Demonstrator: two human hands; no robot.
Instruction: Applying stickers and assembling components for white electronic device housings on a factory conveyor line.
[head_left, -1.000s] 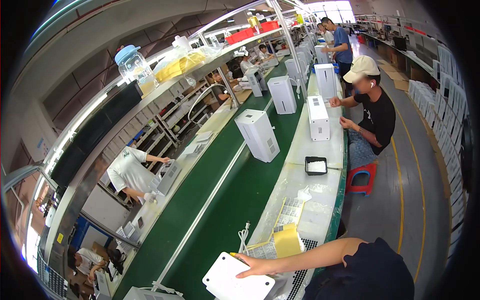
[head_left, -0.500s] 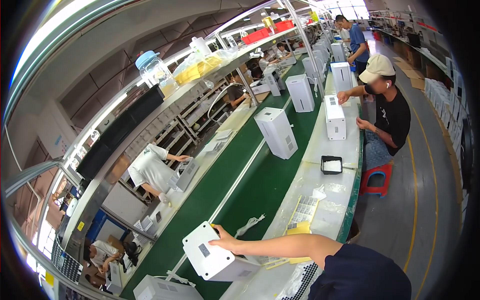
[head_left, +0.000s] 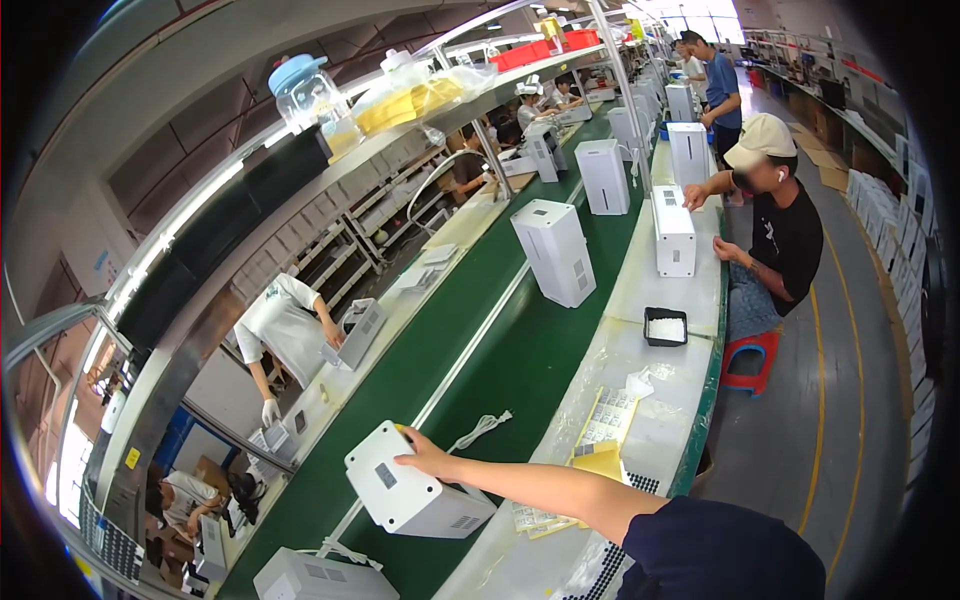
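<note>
My right hand reaches out over the green conveyor belt and grips the edge of a white box-shaped appliance. Its fingers are closed over that edge, with something yellow at one fingertip. The appliance is tilted, and its end face with dark round feet and a grey label is turned toward the far left. Whether its lower side rests on the belt is hard to tell. Just beyond it a white power cord with a plug lies on the belt. Another white appliance is at the near left. My left hand is out of view.
More white appliances stand along the belt. On the worktable are a black tray of white bits and yellow-backed label sheets. A co-worker sits at the right; another works across the belt.
My right hand and the gripped appliance have moved left and slightly farther away over the belt. The co-worker across the belt has lowered a gloved hand to the side. The view has shifted slightly.
</note>
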